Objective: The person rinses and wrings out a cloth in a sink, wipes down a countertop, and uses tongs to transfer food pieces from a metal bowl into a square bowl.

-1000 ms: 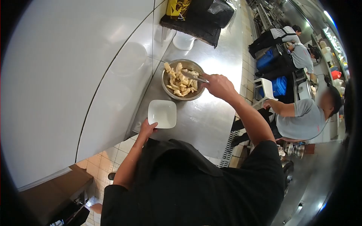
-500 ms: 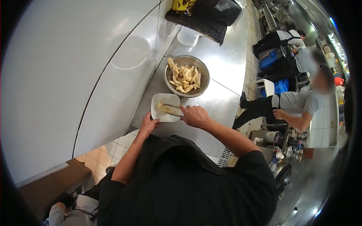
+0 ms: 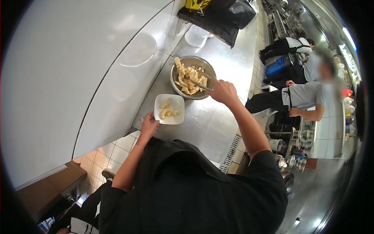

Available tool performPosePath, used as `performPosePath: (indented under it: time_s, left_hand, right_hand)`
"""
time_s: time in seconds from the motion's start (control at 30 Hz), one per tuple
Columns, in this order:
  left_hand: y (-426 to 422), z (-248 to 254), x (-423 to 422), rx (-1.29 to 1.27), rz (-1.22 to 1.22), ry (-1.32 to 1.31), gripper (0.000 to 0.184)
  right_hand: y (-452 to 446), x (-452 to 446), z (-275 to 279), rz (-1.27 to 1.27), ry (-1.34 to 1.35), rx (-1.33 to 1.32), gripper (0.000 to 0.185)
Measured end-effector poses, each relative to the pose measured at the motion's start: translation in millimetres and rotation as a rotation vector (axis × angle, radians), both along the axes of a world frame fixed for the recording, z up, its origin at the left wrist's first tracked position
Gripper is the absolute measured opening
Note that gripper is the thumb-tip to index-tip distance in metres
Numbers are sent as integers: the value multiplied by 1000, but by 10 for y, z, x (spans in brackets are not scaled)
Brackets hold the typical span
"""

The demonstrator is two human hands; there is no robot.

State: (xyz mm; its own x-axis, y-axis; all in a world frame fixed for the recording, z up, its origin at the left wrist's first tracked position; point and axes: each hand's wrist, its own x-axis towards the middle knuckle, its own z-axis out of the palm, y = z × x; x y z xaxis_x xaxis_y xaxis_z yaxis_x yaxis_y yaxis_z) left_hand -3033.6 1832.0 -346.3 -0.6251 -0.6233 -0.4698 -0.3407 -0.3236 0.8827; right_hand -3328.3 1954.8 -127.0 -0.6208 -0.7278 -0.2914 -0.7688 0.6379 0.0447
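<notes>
My right hand (image 3: 224, 93) is closed around metal tongs (image 3: 200, 85), whose tips reach into a round steel bowl (image 3: 213, 72). Pale yellow-white food pieces, perhaps chicken feet (image 3: 187, 80), fill much of that bowl; whether the tongs pinch one I cannot tell. Just in front of the bowl sits a square white dish (image 3: 180, 102) with a few small pale food pieces (image 3: 168, 112) in it. My left hand (image 3: 149, 125) holds the dish by its near left corner, fingers at the rim.
A steel counter (image 3: 204, 124) carries everything. Behind the bowl stand a clear plastic container (image 3: 197, 37) and a dark woven mat (image 3: 208, 22) with a yellow packet (image 3: 196, 6). A white wall panel (image 3: 97, 58) rises on the left. Several people are at the right; another is at lower left.
My right hand with the tongs has moved from the white dish up and right into the steel bowl. More food pieces show in the dish. My left hand stays at its corner.
</notes>
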Motion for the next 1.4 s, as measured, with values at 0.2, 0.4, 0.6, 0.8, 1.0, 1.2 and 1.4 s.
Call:
performPosePath:
  time_s: [0.2,0.4,0.6,0.8,1.0,1.2,1.4]
  left_hand:
    - [15,-75,14,0,8,59,53]
    - [-20,-84,22,-154,19,12,41]
    - [-33,449,-147,-487,44,3,43]
    - [-69,685,-386,-617,72,244,33]
    - [-196,814,-354,-696,55,227,25]
    - [-158,317,-243,-786,-108,26,19]
    - [-93,228,-324,-1017,-151,30,15]
  right_hand:
    - [-249,-246,-415,139,71,-28,37]
    - [-179,-314,-281,72,-25,-35,35]
    - [254,-191,63,22,-138,-171,43]
    - [577,222,-108,88,-333,-379,52]
    - [615,772,-464,109,-500,-359,51]
    - [543,918,-1163,163,-464,-251,54]
    - [596,943,-1261,122,-438,-239,64]
